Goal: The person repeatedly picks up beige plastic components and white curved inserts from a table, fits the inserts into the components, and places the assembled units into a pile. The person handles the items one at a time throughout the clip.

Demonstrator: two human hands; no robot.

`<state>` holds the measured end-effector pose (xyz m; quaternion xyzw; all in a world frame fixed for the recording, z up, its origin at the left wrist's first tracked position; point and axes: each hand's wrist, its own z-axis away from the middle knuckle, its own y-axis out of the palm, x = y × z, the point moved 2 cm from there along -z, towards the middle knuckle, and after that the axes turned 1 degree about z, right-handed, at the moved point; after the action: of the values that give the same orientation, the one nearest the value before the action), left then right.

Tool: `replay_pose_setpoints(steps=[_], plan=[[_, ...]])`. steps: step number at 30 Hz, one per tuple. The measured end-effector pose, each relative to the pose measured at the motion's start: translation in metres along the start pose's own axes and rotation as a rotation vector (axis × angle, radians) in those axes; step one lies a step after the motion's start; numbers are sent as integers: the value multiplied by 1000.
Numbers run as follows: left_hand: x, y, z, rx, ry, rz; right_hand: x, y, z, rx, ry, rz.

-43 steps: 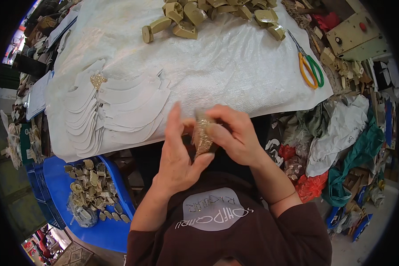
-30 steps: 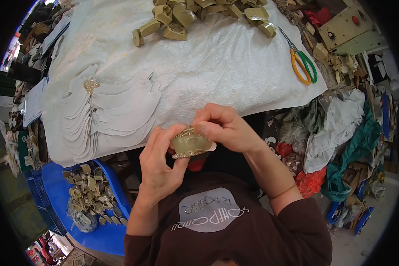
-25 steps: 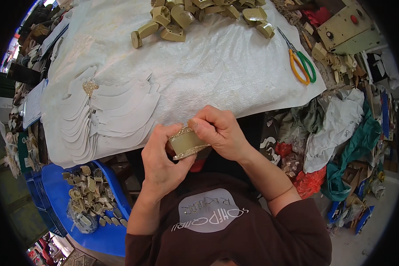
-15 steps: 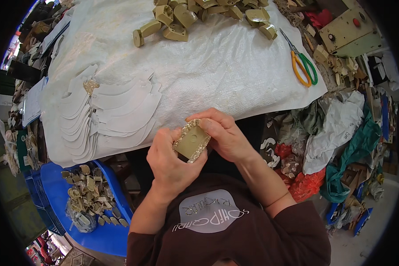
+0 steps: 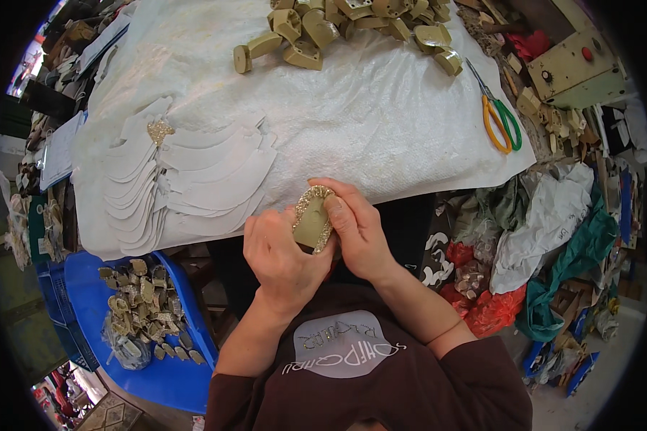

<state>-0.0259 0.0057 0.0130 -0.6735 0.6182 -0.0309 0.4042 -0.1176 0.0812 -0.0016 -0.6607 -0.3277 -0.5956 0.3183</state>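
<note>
Between my hands, just off the table's near edge, is an olive-gold shoe heel (image 5: 310,227) with glitter material wrapped round its rim. Its flat face is turned up toward me. My left hand (image 5: 279,248) grips it from the left, with the thumb at its lower end. On the other side, my right hand (image 5: 357,228) presses its thumb on the glitter edge at the upper right, fingers curled behind. Fanned stacks of white curved cut pieces (image 5: 208,176) lie on the table to the left, with a small patch of gold glitter (image 5: 158,131) showing among them.
A white woven sheet (image 5: 352,122) covers the table. Bare heels (image 5: 320,29) are heaped at its far side. Scissors (image 5: 501,122) with orange and green handles lie at the right. A blue chair (image 5: 158,384) at lower left holds several glittered heels (image 5: 145,298). Bags (image 5: 546,215) crowd the right.
The heel has turned a little more upright in my hands. My right thumb has moved down along its glitter edge. The whole view has shifted slightly.
</note>
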Motion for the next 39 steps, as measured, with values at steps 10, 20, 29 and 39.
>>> replay_pose_setpoints(steps=[10,20,29,39], plan=[[24,-22,12,71,-410,277,3,10,-9,177,-97,93],[195,-195,98,-270,-649,-601,10,22,-75,168,-528,716],[202,-220,92,-477,-722,-543,12,44,-81,250,-576,874],[100,-59,-31,262,-113,-338,-3,54,-85,245,-662,870]])
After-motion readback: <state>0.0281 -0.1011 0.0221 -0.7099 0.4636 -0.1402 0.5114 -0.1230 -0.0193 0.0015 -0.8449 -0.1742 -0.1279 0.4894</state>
